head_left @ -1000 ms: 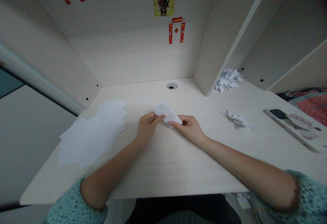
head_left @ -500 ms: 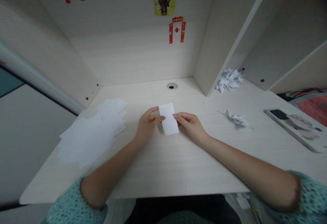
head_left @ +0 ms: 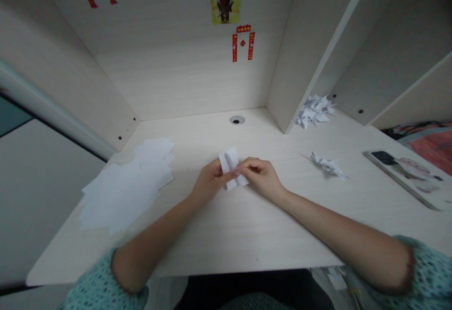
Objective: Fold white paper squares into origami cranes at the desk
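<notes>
Between my two hands is a small piece of white paper, bent along its length so that a crease or fold shows down the middle. My left hand grips its left side, thumb laid across the front and fingers behind. My right hand pinches the right side, its thumb and fingertips meeting close to the left thumb. The fingertips cover the centre of the paper. Both hands are just above the desk.
A spread of white paper sheets lies on the left. Toward the right are a small heap of crumpled paper strips and a phone-like flat object. More paper scraps sit behind the upright panel. A cable hole is at the back.
The paper was flat and is now bent lengthwise. My thumbs have come together over its middle, and my left hand has shifted slightly toward me.
</notes>
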`<state>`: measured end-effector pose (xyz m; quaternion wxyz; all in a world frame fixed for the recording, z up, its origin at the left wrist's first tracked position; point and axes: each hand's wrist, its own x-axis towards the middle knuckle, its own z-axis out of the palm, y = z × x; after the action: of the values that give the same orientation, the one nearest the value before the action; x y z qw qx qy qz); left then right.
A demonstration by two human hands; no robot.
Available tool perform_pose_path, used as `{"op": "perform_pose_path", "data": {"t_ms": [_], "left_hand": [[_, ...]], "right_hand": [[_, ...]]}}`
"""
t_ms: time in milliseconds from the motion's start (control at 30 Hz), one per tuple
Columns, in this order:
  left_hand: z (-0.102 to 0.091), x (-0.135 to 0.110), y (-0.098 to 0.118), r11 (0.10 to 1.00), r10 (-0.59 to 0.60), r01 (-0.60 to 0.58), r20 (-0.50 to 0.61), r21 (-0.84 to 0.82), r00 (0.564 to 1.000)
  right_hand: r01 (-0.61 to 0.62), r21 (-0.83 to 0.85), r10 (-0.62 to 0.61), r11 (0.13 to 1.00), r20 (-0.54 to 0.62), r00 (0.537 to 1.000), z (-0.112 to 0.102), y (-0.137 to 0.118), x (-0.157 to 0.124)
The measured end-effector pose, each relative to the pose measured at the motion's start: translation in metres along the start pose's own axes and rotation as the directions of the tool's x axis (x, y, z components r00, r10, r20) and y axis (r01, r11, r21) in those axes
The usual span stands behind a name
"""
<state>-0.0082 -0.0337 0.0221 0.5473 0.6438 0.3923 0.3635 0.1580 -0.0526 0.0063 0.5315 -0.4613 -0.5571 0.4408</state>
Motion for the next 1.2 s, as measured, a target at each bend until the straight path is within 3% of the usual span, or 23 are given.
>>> {"op": "perform_pose_path", "data": {"t_ms": [100, 233, 367, 533, 667, 767, 900, 1000, 1067, 1200], "left_hand": [[-0.001, 0.004, -0.003, 0.997, -0.052, 0.048, -0.059, -0.067, 0.997], [-0.008, 0.011, -0.007, 0.985, -0.117, 0.088, -0.207, -0.145, 0.971], [-0.015, 0.015, -0.01, 0.961, -0.171, 0.12, -0.197, -0.248, 0.965], [-0.017, 0.015, -0.01, 0.964, -0.174, 0.123, -0.207, -0.237, 0.963], [-0.017, 0.014, -0.007, 0.99, -0.102, 0.075, -0.24, -0.122, 0.965], [-0.018, 0.013, -0.005, 1.0, 0.016, -0.01, -0.274, 0.024, 0.962], [-0.022, 0.013, -0.007, 0.987, 0.157, -0.135, -0.351, 0.088, 0.923], [-0.022, 0.014, -0.009, 0.999, 0.038, -0.041, -0.395, -0.001, 0.918], [-0.021, 0.014, -0.008, 0.995, -0.085, 0.058, -0.348, -0.087, 0.934], [-0.017, 0.013, -0.002, 0.967, -0.192, 0.142, -0.237, -0.213, 0.952]], "right_hand": [[-0.039, 0.056, 0.04, 0.998, -0.02, 0.999, -0.002, 0.0, 0.003], [-0.031, 0.068, 0.04, 0.997, -0.145, 0.989, -0.009, 0.003, 0.01], [-0.061, 0.041, 0.067, 0.997, -0.185, 0.98, -0.014, 0.012, 0.017], [-0.046, 0.061, 0.056, 0.997, -0.169, 0.984, -0.015, 0.02, 0.022], [0.034, 0.029, -0.03, 0.999, -0.149, 0.988, -0.018, 0.018, 0.023], [0.08, -0.032, -0.084, 0.996, -0.152, 0.985, -0.02, 0.015, 0.022], [0.134, -0.021, -0.135, 0.991, -0.188, 0.973, -0.023, 0.016, 0.023], [0.249, -0.04, -0.252, 0.968, -0.228, 0.941, -0.025, 0.018, 0.024], [0.288, -0.065, -0.295, 0.955, -0.251, 0.922, -0.026, 0.02, 0.026], [0.259, -0.017, -0.255, 0.966, -0.236, 0.938, -0.026, 0.023, 0.027]]}}
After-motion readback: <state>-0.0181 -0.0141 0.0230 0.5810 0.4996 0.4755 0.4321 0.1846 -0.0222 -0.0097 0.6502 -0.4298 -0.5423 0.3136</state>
